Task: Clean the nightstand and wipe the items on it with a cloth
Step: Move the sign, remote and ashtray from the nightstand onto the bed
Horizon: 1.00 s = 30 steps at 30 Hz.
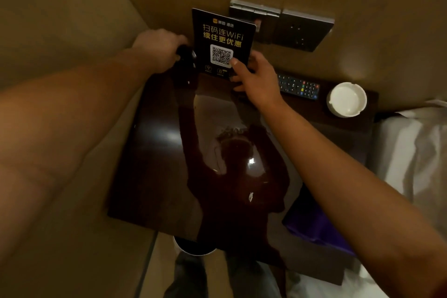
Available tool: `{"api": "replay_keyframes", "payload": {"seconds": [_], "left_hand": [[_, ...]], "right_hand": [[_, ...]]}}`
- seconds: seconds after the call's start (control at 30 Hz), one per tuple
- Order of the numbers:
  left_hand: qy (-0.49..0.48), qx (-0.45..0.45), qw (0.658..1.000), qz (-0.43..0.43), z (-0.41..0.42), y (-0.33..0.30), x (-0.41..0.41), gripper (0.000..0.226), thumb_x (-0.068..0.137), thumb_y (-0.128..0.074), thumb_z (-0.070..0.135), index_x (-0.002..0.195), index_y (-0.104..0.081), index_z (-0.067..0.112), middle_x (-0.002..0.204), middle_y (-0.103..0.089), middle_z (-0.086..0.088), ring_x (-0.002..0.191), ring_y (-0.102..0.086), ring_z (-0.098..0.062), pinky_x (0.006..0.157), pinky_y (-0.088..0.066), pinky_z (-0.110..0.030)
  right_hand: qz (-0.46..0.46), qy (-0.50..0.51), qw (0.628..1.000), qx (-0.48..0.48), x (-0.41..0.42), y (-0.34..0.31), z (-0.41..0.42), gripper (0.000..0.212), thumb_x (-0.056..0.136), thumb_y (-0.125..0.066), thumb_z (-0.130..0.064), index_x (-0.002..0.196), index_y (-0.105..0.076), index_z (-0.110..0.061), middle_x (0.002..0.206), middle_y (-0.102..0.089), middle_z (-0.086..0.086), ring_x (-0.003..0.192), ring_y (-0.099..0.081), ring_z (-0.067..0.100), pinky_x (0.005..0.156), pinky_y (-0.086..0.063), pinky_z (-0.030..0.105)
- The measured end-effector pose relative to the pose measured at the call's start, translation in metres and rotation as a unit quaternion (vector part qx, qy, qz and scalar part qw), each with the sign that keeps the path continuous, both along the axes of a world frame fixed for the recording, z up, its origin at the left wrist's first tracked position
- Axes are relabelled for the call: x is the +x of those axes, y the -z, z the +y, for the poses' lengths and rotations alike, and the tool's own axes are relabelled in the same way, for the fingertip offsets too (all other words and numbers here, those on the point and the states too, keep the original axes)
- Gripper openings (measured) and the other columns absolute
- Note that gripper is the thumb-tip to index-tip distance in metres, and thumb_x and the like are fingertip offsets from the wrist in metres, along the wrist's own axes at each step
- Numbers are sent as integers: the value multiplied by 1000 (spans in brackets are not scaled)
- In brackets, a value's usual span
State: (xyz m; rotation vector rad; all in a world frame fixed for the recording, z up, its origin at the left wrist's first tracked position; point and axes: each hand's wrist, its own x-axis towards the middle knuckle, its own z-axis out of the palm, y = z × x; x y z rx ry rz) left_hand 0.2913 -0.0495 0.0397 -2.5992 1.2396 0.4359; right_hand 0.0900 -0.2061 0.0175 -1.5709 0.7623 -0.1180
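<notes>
The two bare forearms fill the near frame, so the grips first: the right hand [254, 77] has the black WiFi sign [223, 41] pinched at its lower right corner, thumb over the front. The left hand [158, 48] is curled round a dark object [186, 55] at the far left corner; cloth or not can't be told. The sign is held tilted at the far edge of the nightstand [157, 152]. Looks like item-wiping is underway. Next, the remote [298, 87] and ashtray [346, 99], far right, probably get wiped.
</notes>
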Motion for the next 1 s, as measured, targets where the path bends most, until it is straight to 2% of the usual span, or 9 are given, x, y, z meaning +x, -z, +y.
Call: {"api": "replay_keyframes", "payload": {"seconds": [0.13,0.23,0.33,0.43,0.6,0.73,0.8,0.9,1.0], "left_hand": [[21,27,999,-28,-11,11,-3,36,97,-62,32,133,-60,26,112,-69,-17,101,-65,-40,68,-44,-37],[23,19,999,-42,-11,13,-2,35,97,-64,34,131,-63,25,110,-70,-20,100,-66,-41,68,-43,-36],[21,-13,998,-53,-4,4,-6,33,96,-64,31,128,-66,23,105,-71,-21,96,-67,-42,66,-41,-35],[15,-53,997,-51,8,-14,-19,32,97,-62,31,128,-65,23,105,-71,-21,96,-67,-43,67,-46,-39],[-2,-107,993,-44,28,-50,-49,30,96,-64,32,124,-66,22,108,-72,-20,99,-67,-44,72,-50,-43],[38,-144,988,-35,45,-80,-73,33,96,-65,34,126,-67,22,107,-75,-15,97,-68,-41,70,-50,-41],[57,-135,989,-14,51,-90,-78,37,95,-66,37,127,-67,20,103,-75,-15,94,-69,-41,68,-48,-38],[91,-137,986,14,61,-104,-95,35,93,-69,35,124,-68,20,96,-75,-13,89,-70,-39,64,-42,-34],[131,-135,981,48,63,-116,-138,32,95,-66,34,124,-68,22,100,-75,-9,91,-69,-34,66,-39,-30]], "right_hand": [[-4,-3,998,61,4,6,-2,28,108,-51,-31,127,-58,-12,115,-70,4,95,-75,24,76,-65,41],[-15,-6,997,71,5,4,-2,27,109,-48,-28,125,-59,-10,107,-69,-2,96,-75,28,81,-64,44],[-32,0,998,58,3,-4,-4,31,109,-47,-25,127,-61,-3,106,-69,-2,97,-75,29,83,-63,36],[-67,13,996,56,-7,-18,-3,28,110,-47,-23,124,-63,-5,108,-70,2,96,-75,29,79,-63,29],[-110,37,992,45,-34,-49,3,27,110,-46,-22,120,-65,-5,112,-73,8,96,-75,28,82,-62,32],[-136,75,987,37,-76,-79,10,25,110,-46,-22,113,-64,-5,114,-72,17,95,-76,25,83,-63,36],[-138,108,983,54,-98,-88,15,24,110,-46,-22,110,-63,-6,113,-71,21,93,-76,26,83,-63,37],[-138,133,980,59,-144,-98,31,22,110,-47,-25,106,-66,-15,107,-74,12,91,-76,26,82,-64,37],[-134,183,973,42,-210,-102,56,22,109,-49,-29,103,-68,-20,104,-77,8,87,-77,25,78,-64,34]]}}
